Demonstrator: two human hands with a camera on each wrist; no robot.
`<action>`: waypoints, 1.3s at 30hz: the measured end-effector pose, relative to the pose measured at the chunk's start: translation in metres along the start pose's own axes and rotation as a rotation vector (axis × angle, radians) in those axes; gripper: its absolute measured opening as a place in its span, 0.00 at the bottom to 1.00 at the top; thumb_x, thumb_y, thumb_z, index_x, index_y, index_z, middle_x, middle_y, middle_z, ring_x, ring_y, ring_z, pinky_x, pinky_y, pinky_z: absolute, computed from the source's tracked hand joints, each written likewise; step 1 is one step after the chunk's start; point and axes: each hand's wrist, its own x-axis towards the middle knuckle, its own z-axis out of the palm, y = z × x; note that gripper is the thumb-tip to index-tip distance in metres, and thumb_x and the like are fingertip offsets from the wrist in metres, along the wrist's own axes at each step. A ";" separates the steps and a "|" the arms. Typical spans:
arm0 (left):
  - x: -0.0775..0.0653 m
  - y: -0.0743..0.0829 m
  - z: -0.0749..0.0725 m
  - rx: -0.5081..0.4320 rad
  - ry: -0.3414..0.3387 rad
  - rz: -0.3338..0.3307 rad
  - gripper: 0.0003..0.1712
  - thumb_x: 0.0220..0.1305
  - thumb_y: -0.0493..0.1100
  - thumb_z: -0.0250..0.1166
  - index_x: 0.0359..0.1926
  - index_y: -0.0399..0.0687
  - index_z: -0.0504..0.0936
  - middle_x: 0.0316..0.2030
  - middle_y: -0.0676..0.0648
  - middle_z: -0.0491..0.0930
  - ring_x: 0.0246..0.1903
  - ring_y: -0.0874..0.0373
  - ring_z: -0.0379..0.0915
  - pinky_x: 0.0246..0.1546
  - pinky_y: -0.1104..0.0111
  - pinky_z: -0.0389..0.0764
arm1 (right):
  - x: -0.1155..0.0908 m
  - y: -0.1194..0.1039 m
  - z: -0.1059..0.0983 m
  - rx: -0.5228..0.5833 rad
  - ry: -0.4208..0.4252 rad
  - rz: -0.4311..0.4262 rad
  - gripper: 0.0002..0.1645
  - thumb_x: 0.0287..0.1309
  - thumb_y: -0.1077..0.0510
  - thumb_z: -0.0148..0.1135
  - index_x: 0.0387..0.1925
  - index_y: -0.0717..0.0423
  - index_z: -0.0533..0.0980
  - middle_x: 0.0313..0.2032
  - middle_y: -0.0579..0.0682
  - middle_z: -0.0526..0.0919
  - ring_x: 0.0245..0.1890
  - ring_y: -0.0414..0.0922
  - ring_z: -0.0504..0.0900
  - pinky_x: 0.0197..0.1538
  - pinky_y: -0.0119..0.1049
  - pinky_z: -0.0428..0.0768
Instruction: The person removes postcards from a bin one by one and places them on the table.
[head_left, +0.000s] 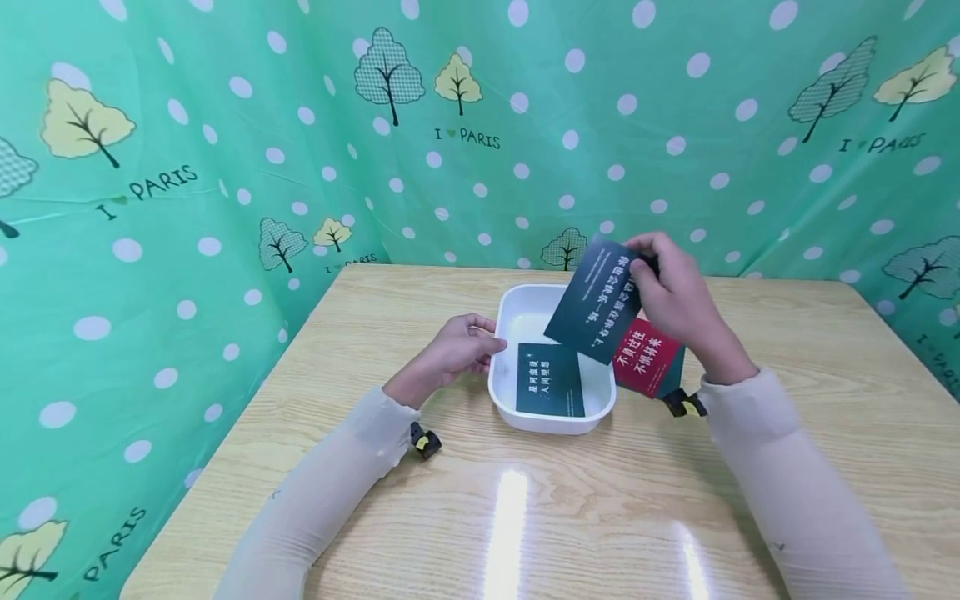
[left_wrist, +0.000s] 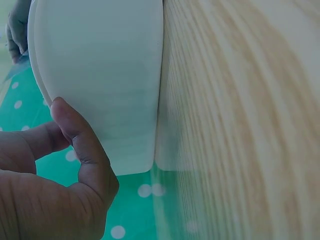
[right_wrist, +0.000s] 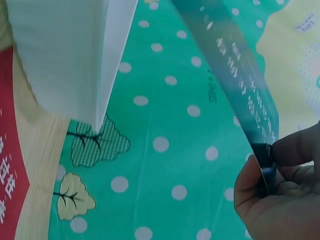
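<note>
A white plastic basin (head_left: 551,423) stands on the wooden table with a dark green card with white lettering (head_left: 550,379) lying inside it. My left hand (head_left: 459,350) holds the basin's left rim; in the left wrist view the thumb (left_wrist: 80,135) comes up to the edge. Pinched by one corner between thumb and fingers, a second dark green card (head_left: 596,300) hangs tilted over the basin's right side from my right hand (head_left: 671,292). Right of the basin, a red card (head_left: 643,358) lies on the table, overlapping a dark green one (head_left: 672,375), partly hidden by the raised card.
The light wooden table (head_left: 420,517) reaches back to a green dotted curtain (head_left: 495,200), which also hangs along the left side. Dark wrist straps with yellow marks show at the left wrist (head_left: 425,441) and the right wrist (head_left: 684,404).
</note>
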 end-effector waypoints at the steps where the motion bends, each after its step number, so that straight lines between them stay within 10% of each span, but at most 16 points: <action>1: 0.000 0.000 0.000 -0.001 -0.001 0.000 0.22 0.61 0.34 0.66 0.54 0.37 0.69 0.36 0.41 0.79 0.24 0.57 0.73 0.24 0.68 0.78 | 0.001 0.002 -0.003 -0.007 0.020 0.008 0.16 0.75 0.63 0.40 0.57 0.67 0.65 0.46 0.60 0.74 0.40 0.50 0.73 0.38 0.32 0.77; 15: 0.000 -0.001 0.000 -0.011 -0.007 -0.001 0.21 0.61 0.34 0.66 0.53 0.38 0.69 0.34 0.42 0.79 0.23 0.57 0.73 0.23 0.69 0.78 | 0.006 0.037 -0.029 -0.167 0.190 0.379 0.23 0.70 0.60 0.33 0.58 0.67 0.66 0.49 0.63 0.73 0.40 0.53 0.72 0.31 0.39 0.74; 39: 0.001 0.000 -0.002 0.012 -0.021 -0.016 0.25 0.62 0.35 0.67 0.58 0.37 0.68 0.43 0.34 0.79 0.25 0.57 0.74 0.28 0.66 0.78 | -0.001 0.095 -0.027 -0.234 0.010 0.584 0.25 0.71 0.55 0.30 0.52 0.71 0.65 0.45 0.67 0.69 0.41 0.60 0.69 0.36 0.50 0.72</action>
